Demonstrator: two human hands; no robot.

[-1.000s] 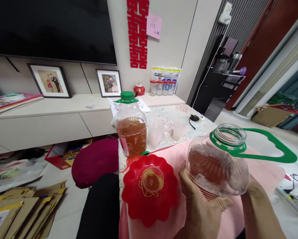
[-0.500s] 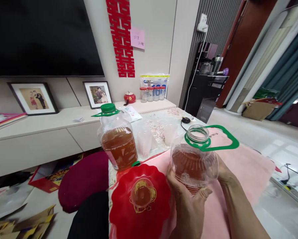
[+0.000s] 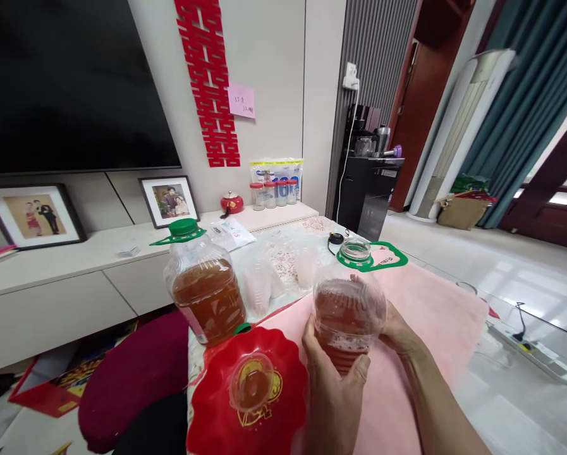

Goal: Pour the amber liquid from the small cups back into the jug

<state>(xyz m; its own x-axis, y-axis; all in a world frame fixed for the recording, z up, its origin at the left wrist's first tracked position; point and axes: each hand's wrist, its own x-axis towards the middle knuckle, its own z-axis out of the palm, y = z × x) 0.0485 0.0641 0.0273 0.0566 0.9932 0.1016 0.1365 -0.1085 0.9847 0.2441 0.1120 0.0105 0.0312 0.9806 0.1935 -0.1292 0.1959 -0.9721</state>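
Between my two hands is a clear plastic jug (image 3: 347, 309) of brown liquid, its neck uncapped and ringed by a green handle (image 3: 392, 258) that points right. My left hand (image 3: 333, 385) wraps its near left side. On the far right side my right hand (image 3: 392, 325) grips it, its fingers partly hidden behind the jug. To the left, a red scalloped dish (image 3: 207, 404) holds a clear plastic cup (image 3: 252, 382) with some brown liquid. Behind the dish stands a second jug (image 3: 210, 291), its green cap (image 3: 183, 229) on. A loose green cap (image 3: 243, 328) lies near its base.
Clear plastic cups (image 3: 257, 287) stand behind the jugs on the table. A pink cloth (image 3: 435, 309) covers the table's right part. Red-lidded jars (image 3: 270, 194) and framed photos (image 3: 169, 201) line the cabinet. A maroon stool (image 3: 131, 379) is at the left.
The head view has turned up and to the right. The held jug looks more upright and a little farther from me, with both hands still around it.
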